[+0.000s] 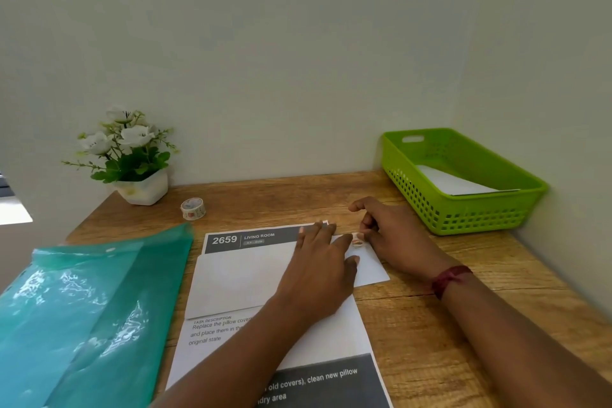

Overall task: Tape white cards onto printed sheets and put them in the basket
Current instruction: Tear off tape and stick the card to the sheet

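Note:
A printed sheet [231, 238] headed "2659 LIVING ROOM" lies on the wooden desk in front of me. A white card [238, 278] rests across its upper part, its right end past the sheet's edge. My left hand [321, 262] lies flat on the card with fingers spread, pressing near its top right corner. My right hand [387, 232] pinches a small patterned piece of tape [357, 239] at that same corner. The tape roll [193, 208] stands at the back of the desk. A green basket [490, 209] at the back right holds a white sheet [453, 180].
A teal plastic folder [82, 315] covers the desk's left side. A white pot of artificial flowers [132, 156] stands in the back left corner. Walls close the desk at the back and right. A red thread band [450, 278] circles my right wrist.

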Available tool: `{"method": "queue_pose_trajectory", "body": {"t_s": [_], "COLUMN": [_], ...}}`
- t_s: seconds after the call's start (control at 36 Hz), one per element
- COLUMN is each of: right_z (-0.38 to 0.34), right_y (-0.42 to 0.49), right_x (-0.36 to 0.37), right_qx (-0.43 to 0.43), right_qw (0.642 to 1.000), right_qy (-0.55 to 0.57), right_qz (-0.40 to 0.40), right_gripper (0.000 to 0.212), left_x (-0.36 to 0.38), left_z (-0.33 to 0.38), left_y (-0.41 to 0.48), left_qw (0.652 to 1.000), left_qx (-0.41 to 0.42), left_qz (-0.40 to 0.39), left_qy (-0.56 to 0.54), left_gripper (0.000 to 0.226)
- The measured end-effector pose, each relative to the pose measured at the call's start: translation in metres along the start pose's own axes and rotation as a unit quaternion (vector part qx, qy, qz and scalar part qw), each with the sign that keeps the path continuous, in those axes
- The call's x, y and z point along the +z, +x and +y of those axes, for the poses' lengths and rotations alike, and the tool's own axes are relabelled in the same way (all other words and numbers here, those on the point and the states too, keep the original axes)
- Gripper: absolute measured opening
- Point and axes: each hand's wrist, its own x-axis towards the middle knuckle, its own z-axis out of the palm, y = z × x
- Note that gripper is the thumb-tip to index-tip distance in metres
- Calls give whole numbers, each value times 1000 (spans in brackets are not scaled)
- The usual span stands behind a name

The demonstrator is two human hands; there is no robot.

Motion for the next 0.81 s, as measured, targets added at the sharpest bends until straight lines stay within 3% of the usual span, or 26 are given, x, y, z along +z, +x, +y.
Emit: {"method": "queue_pose_trajectory", "body": {"t_s": [0.5,0.72,0.81], "right_z": [-2,3,3], "right_y": [1,4,4], "right_x": [2,2,-1], "right_qx": [-23,-30,-31], "right_qw": [998,997,993], "right_qy": [-57,-65,-103], "right_qz": [-23,-19,-41], "right_gripper": [53,23,21], "left_x": [-1,1,2], "left_z": [0,-1,-1], "left_y": [0,1,1], "left_qw": [999,997,996], "left_qx": [5,-4,-8], "left_qz": [-34,-50,-61], "left_qy": [27,53,61], "left_gripper": [51,53,54]}}
